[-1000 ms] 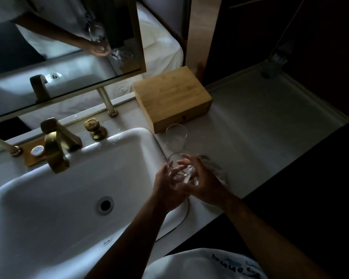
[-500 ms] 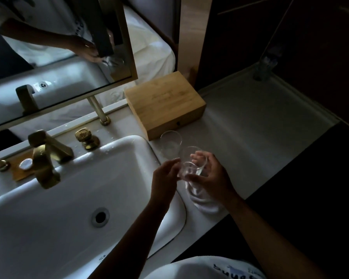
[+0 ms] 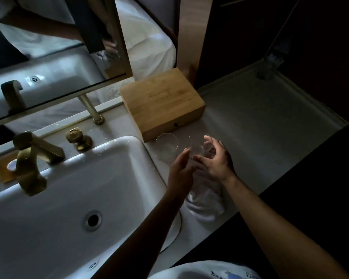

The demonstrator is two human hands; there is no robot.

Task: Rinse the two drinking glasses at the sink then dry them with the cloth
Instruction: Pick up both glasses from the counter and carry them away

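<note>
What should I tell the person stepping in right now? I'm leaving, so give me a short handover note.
Left hand: open, fingers straight, beside the second glass.
Right hand: open, fingers spread around that glass; contact unclear.
First glass stands on the counter in front of the wooden box.
Cloth lies crumpled on the counter under the wrists.
Whether drying is finished can't be told; check both glasses.

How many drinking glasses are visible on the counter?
2. One glass stands beside the wooden box; the second glass is right of it, at the right hand fingertips. None seems hidden.
</note>
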